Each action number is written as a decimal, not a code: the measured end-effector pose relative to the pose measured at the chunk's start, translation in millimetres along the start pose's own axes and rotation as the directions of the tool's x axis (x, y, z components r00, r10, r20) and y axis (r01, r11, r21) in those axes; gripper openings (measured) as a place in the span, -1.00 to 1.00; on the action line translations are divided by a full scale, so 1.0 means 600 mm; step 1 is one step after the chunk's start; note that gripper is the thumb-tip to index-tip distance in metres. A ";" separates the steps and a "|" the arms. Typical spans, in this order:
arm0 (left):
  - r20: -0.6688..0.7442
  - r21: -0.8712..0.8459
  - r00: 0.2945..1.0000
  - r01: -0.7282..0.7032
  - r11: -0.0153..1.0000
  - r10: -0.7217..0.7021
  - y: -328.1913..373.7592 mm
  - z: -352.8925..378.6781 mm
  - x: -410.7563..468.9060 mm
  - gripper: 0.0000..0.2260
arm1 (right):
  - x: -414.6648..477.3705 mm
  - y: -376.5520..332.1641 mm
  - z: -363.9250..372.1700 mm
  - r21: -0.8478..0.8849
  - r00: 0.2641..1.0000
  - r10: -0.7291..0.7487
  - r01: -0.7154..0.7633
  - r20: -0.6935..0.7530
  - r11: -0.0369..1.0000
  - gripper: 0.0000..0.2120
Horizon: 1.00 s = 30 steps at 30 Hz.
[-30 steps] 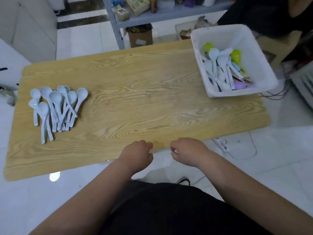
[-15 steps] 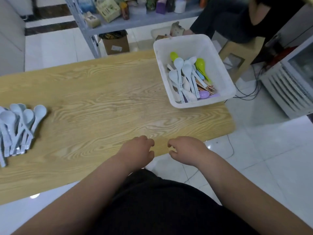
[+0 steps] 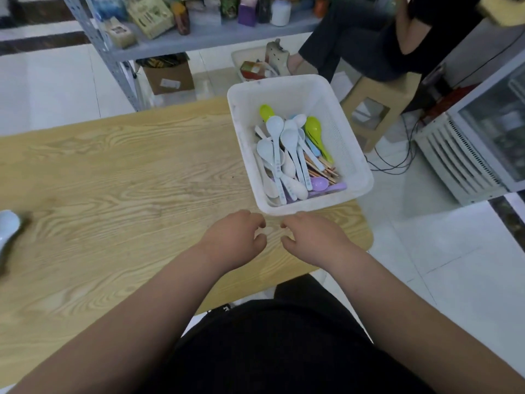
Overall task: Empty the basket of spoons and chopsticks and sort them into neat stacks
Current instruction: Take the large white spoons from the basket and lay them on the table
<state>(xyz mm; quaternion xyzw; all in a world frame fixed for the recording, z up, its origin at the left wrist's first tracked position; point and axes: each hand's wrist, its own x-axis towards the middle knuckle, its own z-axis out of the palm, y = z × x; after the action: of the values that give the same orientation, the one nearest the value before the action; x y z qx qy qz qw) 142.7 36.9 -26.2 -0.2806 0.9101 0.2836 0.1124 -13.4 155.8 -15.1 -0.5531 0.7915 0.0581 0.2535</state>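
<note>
A white plastic basket point(image 3: 352, 155) stands at the right end of the wooden table point(image 3: 127, 180). Inside lie several pale blue spoons point(image 3: 275, 143), white spoons, two green spoons point(image 3: 314, 130), a purple spoon point(image 3: 319, 183) and wooden chopsticks point(image 3: 321, 169). My left hand point(image 3: 234, 240) and my right hand point(image 3: 311, 241) hover side by side over the table just in front of the basket's near wall, fingers loosely curled, holding nothing. One pale blue spoon point(image 3: 7, 226) from the sorted pile shows at the left edge.
A metal shelf point(image 3: 199, 38) with boxes and bottles stands behind the table. A person in black sits on a tan stool point(image 3: 380, 109) beyond the basket. A white appliance point(image 3: 468, 155) with cables stands at right. A cardboard box point(image 3: 167, 78) sits under the shelf.
The view has swung right, so the spoon pile slid almost out of frame at left. Both hands moved forward over the table toward the basket, still holding nothing.
</note>
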 end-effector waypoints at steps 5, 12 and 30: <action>-0.026 -0.043 0.998 0.053 0.998 -0.054 0.049 -0.015 0.074 -0.69 | 0.061 0.076 -0.049 0.004 0.998 -0.064 0.064 0.025 0.998 -0.67; -0.081 -0.243 0.951 0.270 0.932 -0.297 0.108 -0.026 0.184 -0.76 | 0.159 0.199 -0.106 -0.008 0.991 -0.120 0.120 0.064 0.993 -0.67; -0.037 -0.296 0.784 0.583 0.756 -0.619 0.060 0.007 0.368 -0.68 | 0.341 0.227 -0.073 0.001 0.997 0.022 -0.022 -0.078 1.000 -0.05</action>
<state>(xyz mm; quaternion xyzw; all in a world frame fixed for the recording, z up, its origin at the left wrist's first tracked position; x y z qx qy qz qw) -58.2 -34.8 -93.5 -0.5891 0.7295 0.3336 0.0976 -204.7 18.6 -98.4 -0.5461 0.8069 0.0395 0.2218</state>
